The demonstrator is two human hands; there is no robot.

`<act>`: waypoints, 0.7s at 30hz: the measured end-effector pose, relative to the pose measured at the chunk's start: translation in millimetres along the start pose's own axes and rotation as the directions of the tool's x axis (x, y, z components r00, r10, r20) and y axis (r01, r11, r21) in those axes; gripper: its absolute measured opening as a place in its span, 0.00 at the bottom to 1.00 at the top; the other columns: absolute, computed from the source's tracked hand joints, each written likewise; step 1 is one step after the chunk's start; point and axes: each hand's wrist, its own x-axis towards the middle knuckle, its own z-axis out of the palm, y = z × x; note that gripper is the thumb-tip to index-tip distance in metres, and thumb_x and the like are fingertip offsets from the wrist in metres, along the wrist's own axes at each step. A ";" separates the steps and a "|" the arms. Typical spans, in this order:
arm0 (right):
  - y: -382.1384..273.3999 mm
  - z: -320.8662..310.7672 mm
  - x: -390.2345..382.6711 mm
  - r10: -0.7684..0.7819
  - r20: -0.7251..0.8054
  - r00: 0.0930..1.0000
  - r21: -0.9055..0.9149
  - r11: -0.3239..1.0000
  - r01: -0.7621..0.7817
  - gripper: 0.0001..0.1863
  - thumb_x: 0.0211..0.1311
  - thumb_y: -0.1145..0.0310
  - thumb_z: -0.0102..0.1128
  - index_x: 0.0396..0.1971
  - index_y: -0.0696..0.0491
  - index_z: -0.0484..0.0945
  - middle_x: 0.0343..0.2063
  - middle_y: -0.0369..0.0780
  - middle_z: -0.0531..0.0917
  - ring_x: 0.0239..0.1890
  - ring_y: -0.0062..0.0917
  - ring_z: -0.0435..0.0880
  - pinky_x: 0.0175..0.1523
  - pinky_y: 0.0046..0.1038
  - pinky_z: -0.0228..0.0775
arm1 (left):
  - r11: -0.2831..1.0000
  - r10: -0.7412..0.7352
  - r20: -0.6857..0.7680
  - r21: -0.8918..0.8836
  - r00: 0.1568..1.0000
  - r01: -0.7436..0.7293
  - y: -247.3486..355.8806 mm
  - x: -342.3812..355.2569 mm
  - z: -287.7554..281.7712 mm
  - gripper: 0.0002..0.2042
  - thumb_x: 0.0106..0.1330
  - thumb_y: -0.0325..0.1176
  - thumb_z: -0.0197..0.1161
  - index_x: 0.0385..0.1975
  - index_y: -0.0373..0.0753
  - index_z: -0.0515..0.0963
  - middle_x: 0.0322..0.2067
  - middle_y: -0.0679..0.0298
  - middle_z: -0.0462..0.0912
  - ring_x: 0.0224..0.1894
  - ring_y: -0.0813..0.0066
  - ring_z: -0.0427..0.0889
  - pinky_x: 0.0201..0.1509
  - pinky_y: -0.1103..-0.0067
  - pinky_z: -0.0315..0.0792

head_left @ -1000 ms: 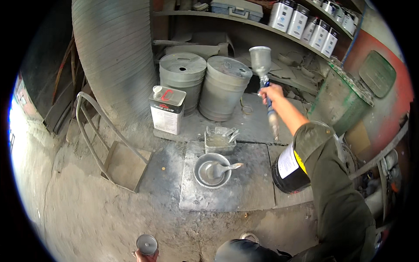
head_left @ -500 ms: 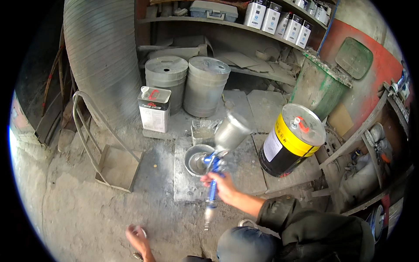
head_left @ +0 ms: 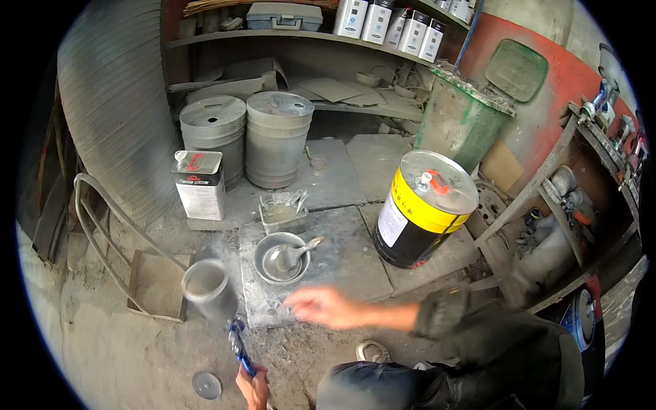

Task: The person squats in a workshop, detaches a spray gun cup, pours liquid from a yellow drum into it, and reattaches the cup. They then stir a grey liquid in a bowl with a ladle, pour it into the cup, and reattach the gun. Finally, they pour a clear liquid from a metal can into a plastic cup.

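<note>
My left hand [head_left: 252, 387] grips a blue-handled spray gun [head_left: 240, 347] at the bottom centre-left. Its metal cup [head_left: 208, 290] stands uncovered on top, slightly blurred. My right hand [head_left: 324, 307] reaches leftward with loose, apart fingers, holding nothing and blurred by motion. It is below a metal bowl [head_left: 265, 262] with a scoop-like tool [head_left: 294, 253] in it. A round metal lid [head_left: 207, 385] lies on the floor left of my left hand. A crusty tray [head_left: 285, 222] with tools sits behind the bowl.
A yellow-and-black drum [head_left: 429, 219] stands right of the bowl, two grey drums [head_left: 277, 147] and a square can [head_left: 198, 198] behind-left. A cart frame [head_left: 123, 219] is left, a green bin [head_left: 451, 123] and wooden rack [head_left: 519, 212] right. Shelves [head_left: 307, 39] line the back.
The spray gun has come down and left, passing from my right hand into my left. The lid has left my left hand for the floor. My right hand is now empty.
</note>
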 end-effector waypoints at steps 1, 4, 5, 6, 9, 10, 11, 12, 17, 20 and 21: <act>-20.4 -36.3 -3.0 0.037 -0.136 0.990 -0.029 0.999 -0.041 0.15 0.64 0.67 0.58 0.49 0.55 0.77 0.42 0.39 0.81 0.43 0.23 0.80 0.47 0.25 0.73 | 0.998 -0.016 -0.031 -0.063 0.999 0.014 -0.9 -13.3 -7.8 0.04 0.54 0.25 0.56 0.26 0.32 0.72 0.13 0.59 0.76 0.14 0.73 0.76 0.18 0.76 0.69; -27.1 -166.3 -33.3 -0.010 -0.591 0.806 -0.172 0.978 -0.114 0.10 0.61 0.72 0.58 0.42 0.56 0.79 0.34 0.36 0.81 0.38 0.18 0.78 0.45 0.22 0.71 | 0.988 0.066 0.029 -0.141 0.997 -0.061 -76.0 -25.1 -13.5 0.08 0.61 0.31 0.55 0.35 0.34 0.75 0.20 0.62 0.78 0.20 0.74 0.76 0.24 0.75 0.70; -14.4 -216.0 -44.0 -0.237 -0.651 0.721 -0.477 0.867 -0.146 0.09 0.59 0.76 0.56 0.39 0.56 0.80 0.34 0.36 0.82 0.37 0.18 0.78 0.43 0.22 0.72 | 0.986 0.102 0.063 -0.138 0.993 -0.093 -100.0 -27.0 -15.6 0.11 0.64 0.34 0.55 0.42 0.35 0.76 0.24 0.62 0.80 0.24 0.74 0.77 0.28 0.74 0.72; -1.5 -263.9 -59.9 -0.239 -0.695 0.679 -0.525 0.813 -0.251 0.09 0.58 0.77 0.55 0.38 0.56 0.81 0.33 0.38 0.83 0.35 0.21 0.80 0.42 0.25 0.73 | 0.990 0.066 0.017 -0.128 0.998 -0.063 -102.7 -29.8 -14.0 0.09 0.64 0.34 0.56 0.39 0.36 0.76 0.20 0.64 0.77 0.21 0.75 0.74 0.25 0.75 0.69; 19.2 -374.3 -108.1 -0.116 -0.773 0.623 -0.579 0.531 -0.619 0.12 0.55 0.69 0.60 0.39 0.56 0.82 0.29 0.42 0.85 0.29 0.25 0.84 0.40 0.29 0.75 | 0.999 0.032 -0.092 0.013 0.995 -0.031 -46.9 -40.4 6.7 0.09 0.65 0.36 0.59 0.27 0.38 0.75 0.14 0.67 0.71 0.14 0.79 0.67 0.17 0.79 0.63; 16.0 -385.5 -103.3 0.189 -0.806 0.562 -0.398 0.530 -0.749 0.13 0.56 0.65 0.60 0.37 0.57 0.83 0.23 0.41 0.84 0.25 0.24 0.82 0.34 0.27 0.75 | 1.000 -0.028 -0.084 0.003 0.996 0.028 -32.7 -43.3 4.0 0.08 0.63 0.34 0.58 0.25 0.36 0.74 0.13 0.64 0.73 0.13 0.77 0.69 0.16 0.79 0.64; 19.9 -391.8 -99.4 0.300 -0.795 0.527 -0.270 0.604 -0.750 0.12 0.58 0.63 0.61 0.32 0.58 0.82 0.21 0.39 0.82 0.23 0.22 0.81 0.29 0.26 0.73 | 0.996 -0.084 -0.078 -0.011 0.993 0.083 -24.2 -45.0 1.7 0.08 0.61 0.31 0.57 0.24 0.34 0.73 0.12 0.62 0.74 0.12 0.76 0.72 0.16 0.78 0.65; 23.7 -396.6 -94.8 0.411 -0.765 0.495 -0.133 0.652 -0.747 0.15 0.60 0.61 0.61 0.27 0.59 0.82 0.19 0.38 0.80 0.21 0.20 0.80 0.24 0.25 0.71 | 0.990 -0.140 -0.067 -0.026 0.988 0.139 -14.3 -47.3 0.3 0.08 0.58 0.29 0.56 0.22 0.31 0.72 0.12 0.59 0.76 0.11 0.75 0.74 0.15 0.78 0.66; 32.2 -400.0 -55.7 0.568 -0.661 0.491 -0.205 0.492 -0.846 0.17 0.61 0.62 0.59 0.21 0.61 0.78 0.15 0.38 0.78 0.13 0.20 0.75 0.15 0.25 0.64 | 0.994 -0.082 -0.040 0.076 0.996 0.085 -8.1 -58.2 -19.1 0.10 0.62 0.33 0.56 0.37 0.34 0.72 0.13 0.55 0.77 0.16 0.64 0.80 0.23 0.71 0.73; 46.6 -430.6 -72.3 0.541 -0.674 0.504 -0.099 0.609 -0.787 0.15 0.61 0.65 0.57 0.19 0.60 0.75 0.15 0.38 0.76 0.11 0.20 0.71 0.13 0.25 0.59 | 0.968 -0.026 0.127 0.249 0.992 -0.006 -27.1 -53.7 -21.6 0.09 0.63 0.33 0.56 0.35 0.33 0.72 0.15 0.54 0.78 0.19 0.62 0.82 0.25 0.71 0.73; 49.8 -437.9 -78.4 0.521 -0.693 0.498 -0.048 0.657 -0.752 0.15 0.61 0.66 0.56 0.18 0.59 0.74 0.15 0.37 0.75 0.10 0.20 0.70 0.12 0.25 0.57 | 0.985 -0.061 0.158 0.171 0.986 0.034 -0.6 -55.7 -19.0 0.08 0.63 0.33 0.56 0.33 0.34 0.71 0.17 0.54 0.79 0.21 0.62 0.83 0.26 0.71 0.73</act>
